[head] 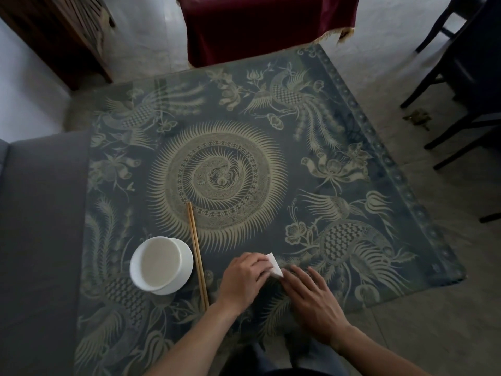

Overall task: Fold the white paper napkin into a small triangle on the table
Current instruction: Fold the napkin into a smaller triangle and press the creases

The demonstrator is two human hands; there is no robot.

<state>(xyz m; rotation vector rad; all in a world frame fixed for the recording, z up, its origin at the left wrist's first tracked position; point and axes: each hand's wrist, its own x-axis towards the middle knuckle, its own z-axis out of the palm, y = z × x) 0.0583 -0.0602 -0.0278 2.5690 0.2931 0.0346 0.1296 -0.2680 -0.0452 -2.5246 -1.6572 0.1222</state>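
Observation:
The white paper napkin (274, 265) lies folded small on the patterned table (352, 164) near its front edge. Only a pointed white wedge of it shows between my hands. My left hand (244, 280) rests curled on the napkin's left part, fingers pressing it down. To the right, my right hand (311, 297) lies flat on the table with spread fingers, its fingertips touching the napkin's lower right corner. The rest of the napkin is hidden under my left hand.
A white bowl on a saucer (160, 264) stands left of my hands. A pair of wooden chopsticks (197, 255) lies beside it, pointing away from me. A dark red draped chair (265, 25) stands beyond the table, dark chairs (466, 85) to the right, a grey seat (40, 226) on the left.

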